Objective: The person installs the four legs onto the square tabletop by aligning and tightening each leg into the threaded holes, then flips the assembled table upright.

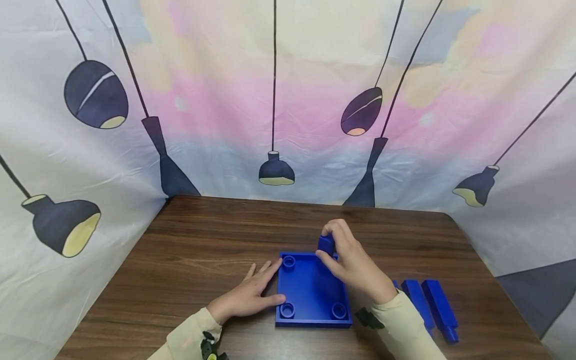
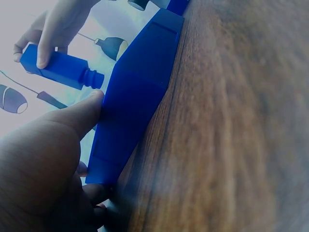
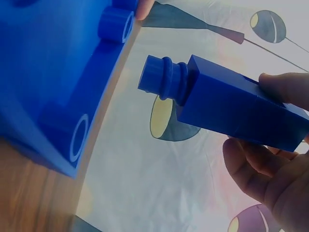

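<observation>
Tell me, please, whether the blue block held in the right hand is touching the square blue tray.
Apart. In the right wrist view, the patterned backdrop shows plainly between the pegged end of the blue block and the square blue tray.

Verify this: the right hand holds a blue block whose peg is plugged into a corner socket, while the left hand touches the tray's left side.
Wrong on the peg: the right wrist view shows it in the air, plugged into nothing. The right hand holds the block, and the left hand touches the left side of the tray.
</observation>
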Demonstrator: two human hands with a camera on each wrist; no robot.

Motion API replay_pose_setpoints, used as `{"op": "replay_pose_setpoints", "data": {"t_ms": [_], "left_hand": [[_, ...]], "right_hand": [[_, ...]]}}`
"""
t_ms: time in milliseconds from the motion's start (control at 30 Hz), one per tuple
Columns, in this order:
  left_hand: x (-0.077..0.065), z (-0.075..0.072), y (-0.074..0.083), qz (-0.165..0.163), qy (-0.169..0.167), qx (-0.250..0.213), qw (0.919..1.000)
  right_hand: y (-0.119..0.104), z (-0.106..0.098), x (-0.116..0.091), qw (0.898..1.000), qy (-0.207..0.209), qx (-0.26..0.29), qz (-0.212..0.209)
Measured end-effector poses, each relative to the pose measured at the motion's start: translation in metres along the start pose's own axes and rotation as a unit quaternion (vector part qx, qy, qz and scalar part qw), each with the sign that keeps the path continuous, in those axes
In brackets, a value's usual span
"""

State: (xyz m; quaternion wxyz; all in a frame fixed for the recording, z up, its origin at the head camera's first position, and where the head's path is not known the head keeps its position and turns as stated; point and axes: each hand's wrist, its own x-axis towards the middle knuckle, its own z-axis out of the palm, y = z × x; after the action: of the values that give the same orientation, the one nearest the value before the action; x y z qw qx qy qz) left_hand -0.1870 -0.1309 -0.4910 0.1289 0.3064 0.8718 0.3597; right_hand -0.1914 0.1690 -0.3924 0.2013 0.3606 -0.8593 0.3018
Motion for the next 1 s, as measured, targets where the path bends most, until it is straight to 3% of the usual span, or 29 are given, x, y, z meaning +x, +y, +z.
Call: {"op": "replay_pose_setpoints", "data": {"t_ms": [333,1000], "left_hand": [[0.000,0.001,0.000,-0.001,-0.001,-0.001,1.0000],[-0.001,-0.001,0.001,0.000,-0.002,-0.005,1.0000]], "right_hand": [[0.003,0.006,0.007,1.000,0.009,0.007,-0.010],[0.005,0.015,0.025,0.999,-0.010,0.046,0.019]]}}
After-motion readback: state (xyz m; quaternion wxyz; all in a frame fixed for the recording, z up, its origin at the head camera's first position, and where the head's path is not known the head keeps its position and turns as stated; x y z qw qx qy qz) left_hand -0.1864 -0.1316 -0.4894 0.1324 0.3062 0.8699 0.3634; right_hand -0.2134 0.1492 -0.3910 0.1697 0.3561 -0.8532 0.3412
